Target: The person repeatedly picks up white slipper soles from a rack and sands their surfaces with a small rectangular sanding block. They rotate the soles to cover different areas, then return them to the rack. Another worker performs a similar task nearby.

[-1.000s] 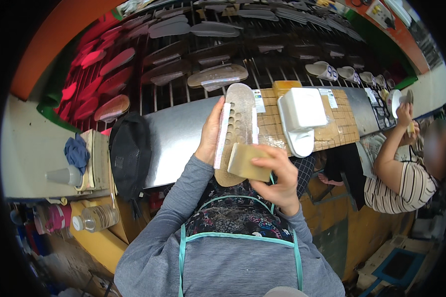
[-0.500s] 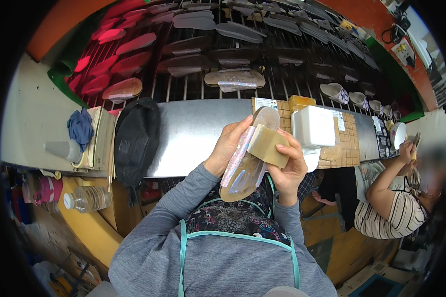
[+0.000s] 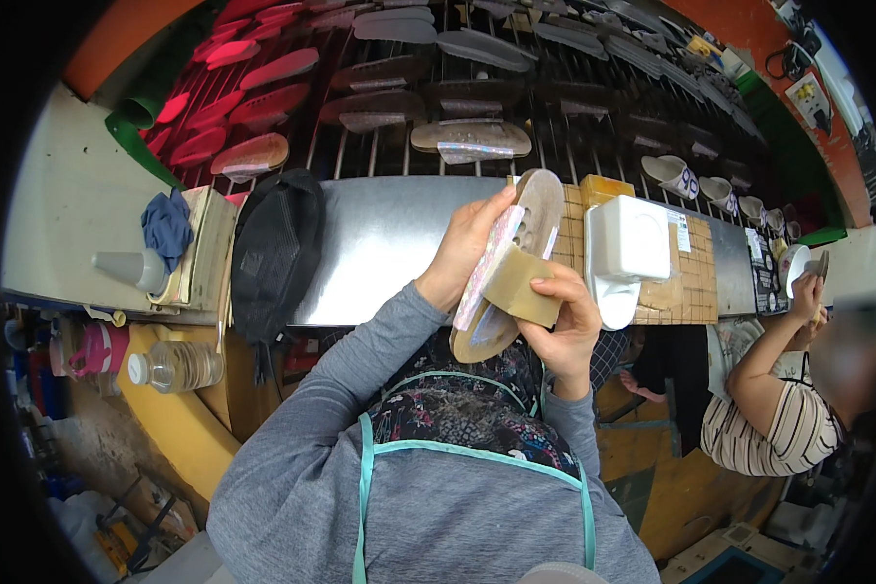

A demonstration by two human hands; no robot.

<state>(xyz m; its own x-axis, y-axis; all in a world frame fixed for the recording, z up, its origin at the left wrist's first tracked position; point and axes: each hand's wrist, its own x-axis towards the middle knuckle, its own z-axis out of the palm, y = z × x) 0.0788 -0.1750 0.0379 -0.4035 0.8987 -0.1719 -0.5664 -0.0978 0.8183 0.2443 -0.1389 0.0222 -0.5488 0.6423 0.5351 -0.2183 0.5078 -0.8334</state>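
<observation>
A tan shoe sole (image 3: 541, 198) with a glittery, iridescent strip along its side is held tilted in front of my chest, over the table's near edge. My left hand (image 3: 460, 251) is closed around its left side, the thumb near the upper end. Several small holes show in the sole's face. In my right hand (image 3: 568, 324) is a yellowish rubbery block (image 3: 519, 284), gripped between thumb and fingers. The block lies against the sole's middle and covers part of it. My fingertips behind the sole are hidden.
Beyond the table (image 3: 380, 224) runs a rack of metal bars holding several soles (image 3: 472, 139), under red light at left. A black cap-like bag (image 3: 280, 253) lies left, a white plastic container (image 3: 629, 238) right. A co-worker (image 3: 764, 414) sits at far right.
Both hands have moved up slightly with the sole, which now stands more upright. The block has slid toward the sole's lower part. The whole view has shifted a little.
</observation>
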